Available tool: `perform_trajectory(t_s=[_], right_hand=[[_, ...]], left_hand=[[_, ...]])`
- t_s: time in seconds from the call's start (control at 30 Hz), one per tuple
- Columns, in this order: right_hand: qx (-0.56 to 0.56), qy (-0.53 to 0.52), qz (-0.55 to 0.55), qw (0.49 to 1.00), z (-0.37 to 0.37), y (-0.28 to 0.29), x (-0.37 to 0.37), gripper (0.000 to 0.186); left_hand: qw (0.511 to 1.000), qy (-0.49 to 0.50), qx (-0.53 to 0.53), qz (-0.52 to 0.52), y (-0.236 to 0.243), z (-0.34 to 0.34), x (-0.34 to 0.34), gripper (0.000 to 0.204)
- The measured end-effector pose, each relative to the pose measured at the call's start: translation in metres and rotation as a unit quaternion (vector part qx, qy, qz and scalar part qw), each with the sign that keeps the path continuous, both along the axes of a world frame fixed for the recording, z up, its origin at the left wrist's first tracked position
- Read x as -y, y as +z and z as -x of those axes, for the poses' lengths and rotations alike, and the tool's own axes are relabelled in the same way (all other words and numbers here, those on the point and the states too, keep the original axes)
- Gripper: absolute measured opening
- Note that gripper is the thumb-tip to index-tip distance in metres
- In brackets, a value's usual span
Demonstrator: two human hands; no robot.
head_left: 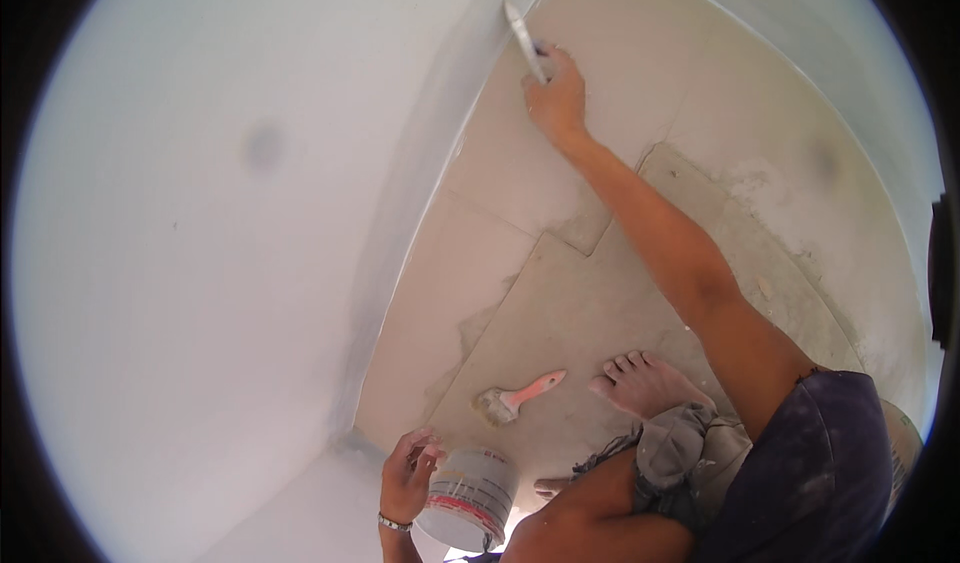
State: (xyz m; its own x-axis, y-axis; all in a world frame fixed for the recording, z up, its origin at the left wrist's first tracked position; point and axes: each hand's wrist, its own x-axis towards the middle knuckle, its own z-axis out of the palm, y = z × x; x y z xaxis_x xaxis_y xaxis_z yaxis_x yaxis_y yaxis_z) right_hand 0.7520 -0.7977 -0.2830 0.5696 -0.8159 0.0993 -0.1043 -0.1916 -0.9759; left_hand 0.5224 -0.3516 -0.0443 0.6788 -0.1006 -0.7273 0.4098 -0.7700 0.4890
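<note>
A slim whitish paintbrush point(522, 35) is gripped in my right hand point(558, 98), with the arm stretched out far ahead. Its tip is at the foot of the pale wall point(250, 263), close to the line where wall and floor meet. At the lower left my left hand point(408, 471), with a band at its wrist, is beside a paint-streaked bucket point(468, 498). Its fingers are loosely bent and slightly apart, with nothing seen in them; whether they touch the bucket I cannot tell. A wide brush with a pink-orange handle point(530, 390) lies on the floor near the bucket.
My bare foot point(655, 383) rests on a greyish sheet point(560, 313) with ragged edges, laid over the beige tiled floor point(440, 253). Another pale wall point(840, 73) curves along the far right. A round container point(903, 441) shows partly behind my clothing.
</note>
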Motion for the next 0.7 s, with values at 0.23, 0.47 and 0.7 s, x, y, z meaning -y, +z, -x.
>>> perform_trajectory(t_s=[0.23,0.47,0.7], right_hand=[[-0.119,0.166,-0.067,0.977,0.091,0.001,-0.184,0.060],[-0.061,0.208,-0.114,0.969,0.141,0.028,-0.200,0.049],[-0.038,0.131,-0.123,0.983,0.088,0.028,-0.164,0.054]], left_hand=[[0.999,-0.032,0.005,-0.005,0.001,-0.005,0.016,0.034],[0.999,0.039,0.025,0.017,0.020,0.003,0.001,0.036],[0.997,0.067,0.039,0.002,0.026,0.029,-0.037,0.038]])
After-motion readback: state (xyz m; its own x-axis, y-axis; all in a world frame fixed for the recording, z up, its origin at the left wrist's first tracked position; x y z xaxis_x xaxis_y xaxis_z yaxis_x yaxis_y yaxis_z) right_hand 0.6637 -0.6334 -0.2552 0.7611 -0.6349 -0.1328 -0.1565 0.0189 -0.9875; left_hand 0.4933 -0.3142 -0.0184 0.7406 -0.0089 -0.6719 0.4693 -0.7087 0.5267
